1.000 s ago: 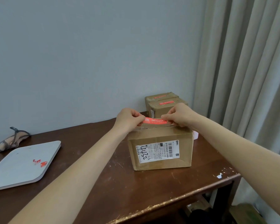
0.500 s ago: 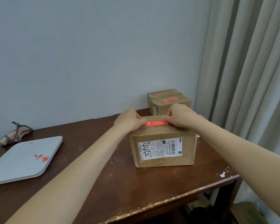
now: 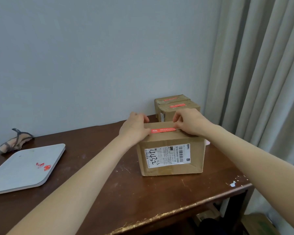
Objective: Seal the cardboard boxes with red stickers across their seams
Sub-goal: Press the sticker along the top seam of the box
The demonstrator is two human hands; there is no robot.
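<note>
Currently, status per head cam: two rear boxes (image 3: 177, 110) at the back of the worktop (image 3: 109, 192), by the wall, each carry a red strip on top, so I judge those done. Front box (image 3: 170, 168) is in work: red sticker (image 3: 163, 130) lies on its top, near the front edge, approx. flat, with both ends under my grips. Right grip (image 3: 192, 122): thumb and forefinger closed on the sticker's right end, a pinch as far as I see. Left grip (image 3: 134, 128): fingers bent down over the left end; pinch vs. plain press, I cannot tell. Remaining, in my judgement: rub the sticker down end to end, then release. Not verifiable: the seam itself, hidden under sticker and hands, so seam coverage is unconfirmed; sticker text too small to read; any boxes off-frame unknown. Misc.: grey tray (image 3: 15, 175) at left w/ red scraps (image 3: 43, 166); shipping label (image 3: 166, 155) on box front.
</note>
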